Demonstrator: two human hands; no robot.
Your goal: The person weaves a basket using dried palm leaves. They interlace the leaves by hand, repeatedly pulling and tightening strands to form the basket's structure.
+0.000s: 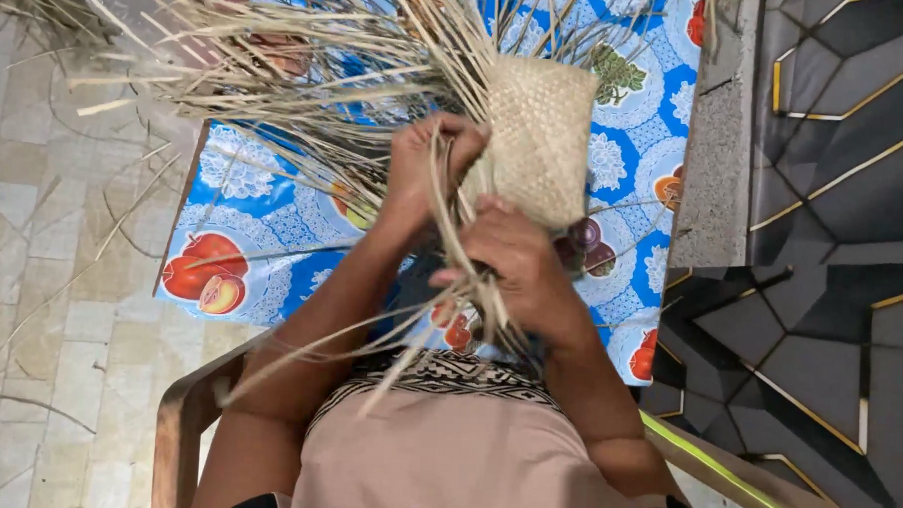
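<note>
1. Tiled beige floor (31, 269) fills the left of the head view, a dark floor mat with gold lines (834, 197) the right, and between them sits a table under a blue plastic cloth printed with fruit (243, 217)

2. From my seat at the feed, the flat woven mat of pale dried leaf strips (541, 137) is held up above the cloth, near the table's right edge, with a fan of loose unwoven strips (308, 69) spraying up and to the left from it

3. My left hand (424, 168) is curled shut around a bundle of strips at the mat's lower left corner; my right hand (516, 261) is closed too, pinching the strips that trail down from the mat's bottom edge toward my lap

4. Risk as I judge it: the dry strips look brittle, so a sharp bend at the woven edge could crack one, and a slack grip could let the last rows loosen

5. Long ends crossing my forearms could snag and pull out of order

6. Room: open air lies above the cloth to the left, but the grey table edge (721, 143) is close on the right, and the wooden chair arm (181, 415) hems in my left elbow
</note>
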